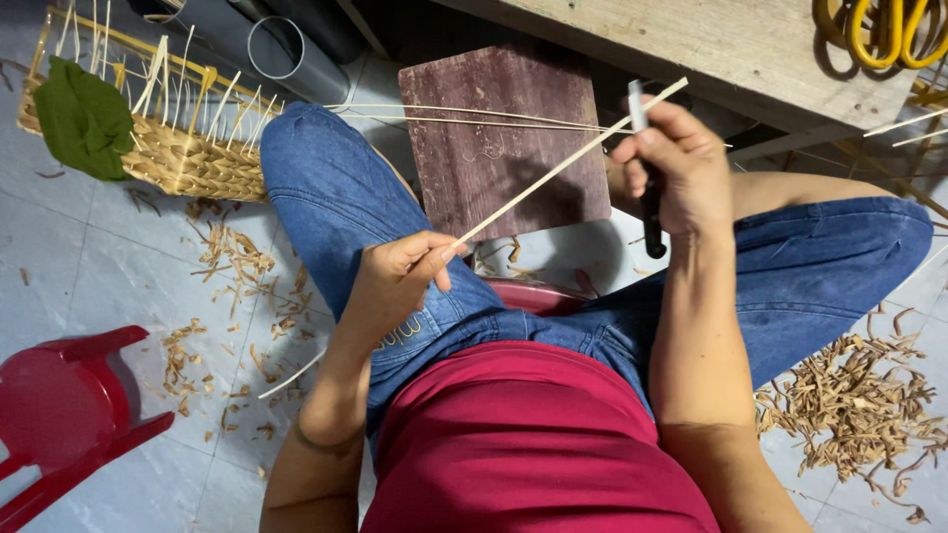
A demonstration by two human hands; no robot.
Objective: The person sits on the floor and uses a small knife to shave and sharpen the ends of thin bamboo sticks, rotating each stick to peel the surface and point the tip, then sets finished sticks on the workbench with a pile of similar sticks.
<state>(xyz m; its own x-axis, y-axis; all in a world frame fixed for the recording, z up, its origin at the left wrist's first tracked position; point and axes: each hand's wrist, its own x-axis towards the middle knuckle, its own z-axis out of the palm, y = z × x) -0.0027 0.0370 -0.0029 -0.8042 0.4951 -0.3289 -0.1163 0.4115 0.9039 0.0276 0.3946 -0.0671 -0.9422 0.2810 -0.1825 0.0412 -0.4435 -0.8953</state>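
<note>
- Head view: person sits low, blue jeans, red shirt, knees spread over a tiled floor (89,266).
- Left hand (395,281) pinches the near end of a thin pale cane strip (568,160) between thumb and fingers, over the left thigh.
- Strip runs diagonally up and right from the left hand, passes the right hand, tip ends just above it.
- Right hand (681,168) closed around a knife (647,188) with a dark handle; light blade points up, lies against the strip near its far end.
- Dark reddish wooden board (504,138) lies on the floor between the knees, behind the strip.
- A few more thin strips (444,111) lie across the left knee and the board.
- Half-woven basket (188,148) at upper left on the floor, upright spokes sticking out, green cloth (84,118) draped on its left end.
- Grey pipe (286,54) just beyond the basket.
- Shavings (849,405) piled on the floor at right; smaller scatter at left under the left knee.
- Red plastic stool (64,415) at lower left.
- Wooden desk (711,44) edge at top; yellow-handled scissors (884,30) on it, top right.
</note>
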